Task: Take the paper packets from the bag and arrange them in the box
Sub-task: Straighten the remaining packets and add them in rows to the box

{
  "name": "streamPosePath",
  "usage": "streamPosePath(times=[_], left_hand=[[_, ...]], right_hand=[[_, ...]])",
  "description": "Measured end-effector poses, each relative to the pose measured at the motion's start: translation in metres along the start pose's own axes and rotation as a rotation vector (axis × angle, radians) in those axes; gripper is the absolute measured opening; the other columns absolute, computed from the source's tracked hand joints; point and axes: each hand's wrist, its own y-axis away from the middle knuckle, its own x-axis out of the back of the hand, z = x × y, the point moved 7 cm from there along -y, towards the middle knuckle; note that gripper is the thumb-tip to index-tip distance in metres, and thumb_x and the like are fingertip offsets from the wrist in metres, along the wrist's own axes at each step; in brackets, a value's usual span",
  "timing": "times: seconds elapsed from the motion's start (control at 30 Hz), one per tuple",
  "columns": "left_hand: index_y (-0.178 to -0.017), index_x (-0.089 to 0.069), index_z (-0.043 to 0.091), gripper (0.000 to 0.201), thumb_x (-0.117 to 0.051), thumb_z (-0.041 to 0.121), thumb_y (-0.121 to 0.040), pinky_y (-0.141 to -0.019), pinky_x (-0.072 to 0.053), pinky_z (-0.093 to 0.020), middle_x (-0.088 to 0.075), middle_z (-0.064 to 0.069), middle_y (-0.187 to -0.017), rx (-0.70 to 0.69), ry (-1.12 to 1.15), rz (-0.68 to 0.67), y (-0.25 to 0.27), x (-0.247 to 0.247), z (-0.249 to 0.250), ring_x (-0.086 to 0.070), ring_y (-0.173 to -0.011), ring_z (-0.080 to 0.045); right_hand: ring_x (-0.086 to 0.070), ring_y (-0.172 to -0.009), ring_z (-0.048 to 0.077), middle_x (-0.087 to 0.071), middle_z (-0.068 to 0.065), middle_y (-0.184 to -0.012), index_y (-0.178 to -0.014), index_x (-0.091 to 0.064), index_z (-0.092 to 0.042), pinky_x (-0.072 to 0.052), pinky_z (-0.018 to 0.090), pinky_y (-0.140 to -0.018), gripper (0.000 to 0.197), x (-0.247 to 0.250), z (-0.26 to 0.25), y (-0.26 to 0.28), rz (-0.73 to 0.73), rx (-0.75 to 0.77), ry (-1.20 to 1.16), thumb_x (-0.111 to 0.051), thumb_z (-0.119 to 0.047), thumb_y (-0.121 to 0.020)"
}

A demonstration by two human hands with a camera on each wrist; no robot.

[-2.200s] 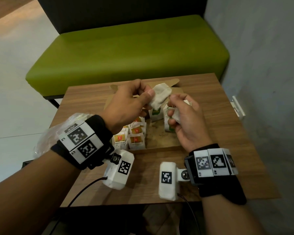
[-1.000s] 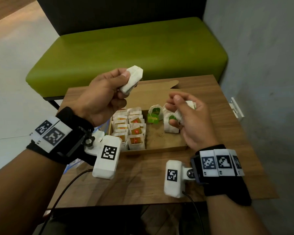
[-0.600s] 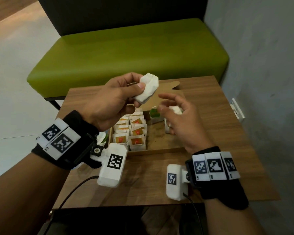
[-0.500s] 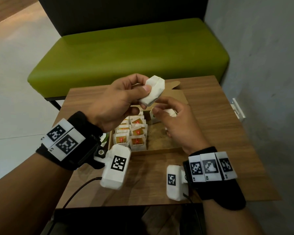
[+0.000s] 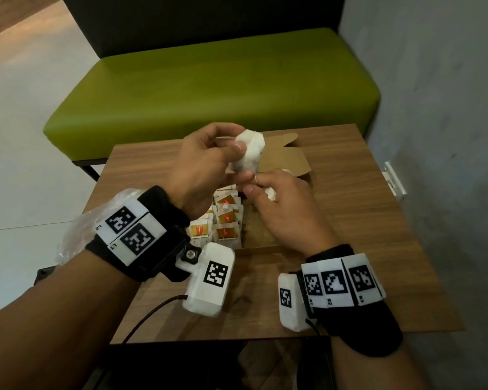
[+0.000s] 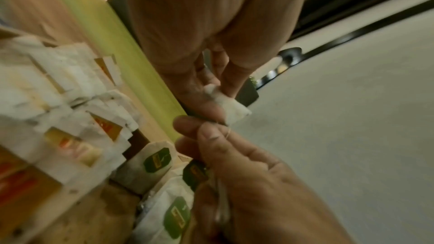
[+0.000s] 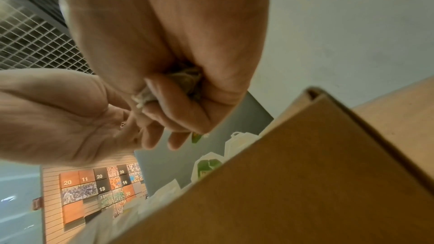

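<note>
My left hand (image 5: 241, 153) pinches a white paper packet (image 5: 250, 149) above the far end of the open brown box (image 5: 265, 249). Just below it my right hand (image 5: 251, 184) pinches the thin string hanging from that packet, with a second crumpled packet (image 5: 271, 194) curled in its palm. In the left wrist view the packet (image 6: 231, 108) sits between my left fingers, and my right thumb (image 6: 209, 133) meets the string. The right wrist view shows the crumpled packet (image 7: 185, 81) in my right palm. Orange-labelled packets (image 5: 226, 220) stand in rows in the box's left half. Green-labelled packets (image 6: 155, 160) stand beside them.
The clear plastic bag (image 5: 76, 235) lies at the table's left edge, behind my left wrist. The box lid flap (image 5: 288, 159) lies open toward the green bench (image 5: 209, 80). A grey wall (image 5: 434, 108) runs along the right of the wooden table (image 5: 350, 206).
My left hand carried its packet right and slightly down to meet my right hand. My right hand rose from the box and took hold of the packet's string.
</note>
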Motion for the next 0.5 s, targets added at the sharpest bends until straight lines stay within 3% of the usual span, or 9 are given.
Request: streamPosePath(times=[0.07, 0.13, 0.2, 0.27, 0.4, 0.5], left_hand=[[-0.095, -0.067, 0.012, 0.007, -0.060, 0.011, -0.097, -0.052, -0.046, -0.015, -0.060, -0.001, -0.082, -0.065, -0.216, -0.010, 0.004, -0.002, 0.003, -0.058, -0.059, 0.002], [-0.089, -0.066, 0.011, 0.011, -0.061, 0.016, -0.097, -0.048, -0.037, -0.009, -0.056, 0.001, -0.073, -0.130, -0.340, -0.027, 0.006, -0.002, 0.007, -0.048, -0.050, 0.005], [-0.085, -0.065, 0.012, 0.012, -0.062, 0.017, -0.096, -0.049, -0.035, -0.013, -0.055, -0.005, -0.076, -0.124, -0.315, -0.089, 0.007, -0.002, 0.009, -0.047, -0.054, 0.000], [-0.082, -0.066, 0.017, 0.008, -0.066, 0.020, -0.089, -0.051, -0.031, -0.022, -0.054, -0.013, -0.084, -0.101, -0.187, -0.179, 0.009, -0.003, 0.012, -0.046, -0.065, -0.013], [-0.082, -0.065, 0.020, 0.004, -0.068, 0.020, -0.079, -0.050, -0.040, -0.018, -0.059, 0.001, -0.078, -0.142, -0.004, -0.236, 0.011, -0.004, 0.018, -0.053, -0.067, -0.007], [-0.088, -0.062, 0.015, 0.008, -0.066, 0.016, -0.081, -0.057, -0.047, -0.017, -0.063, 0.001, -0.082, -0.150, 0.078, -0.242, 0.011, -0.005, 0.016, -0.060, -0.073, -0.007]], right_hand=[[-0.057, -0.091, 0.013, -0.066, 0.001, -0.097, -0.098, -0.076, -0.017, -0.043, 0.031, -0.077, 0.024, 0.006, 0.000, 0.000, 0.059, 0.001, 0.005, -0.056, -0.029, -0.101], [-0.057, -0.084, 0.010, -0.065, 0.000, -0.090, -0.096, -0.074, -0.013, -0.042, 0.030, -0.070, 0.028, 0.010, 0.005, -0.001, 0.086, -0.025, -0.014, -0.053, -0.030, -0.103], [-0.055, -0.075, 0.002, -0.064, -0.007, -0.081, -0.093, -0.074, -0.016, -0.037, 0.022, -0.062, 0.029, 0.014, 0.012, -0.001, 0.103, -0.075, -0.068, -0.052, -0.032, -0.103], [-0.054, -0.070, -0.001, -0.063, -0.009, -0.076, -0.093, -0.074, -0.018, -0.035, 0.019, -0.058, 0.028, 0.015, 0.015, -0.001, 0.112, -0.105, -0.097, -0.052, -0.033, -0.103], [-0.061, -0.094, 0.008, -0.072, -0.004, -0.100, -0.105, -0.075, -0.019, -0.048, 0.030, -0.078, 0.028, 0.012, 0.014, -0.001, 0.115, -0.112, -0.089, -0.053, -0.036, -0.102], [-0.063, -0.096, 0.008, -0.072, -0.006, -0.100, -0.104, -0.076, -0.021, -0.051, 0.032, -0.083, 0.026, 0.011, 0.013, -0.002, 0.122, -0.104, -0.103, -0.054, -0.035, -0.102]])
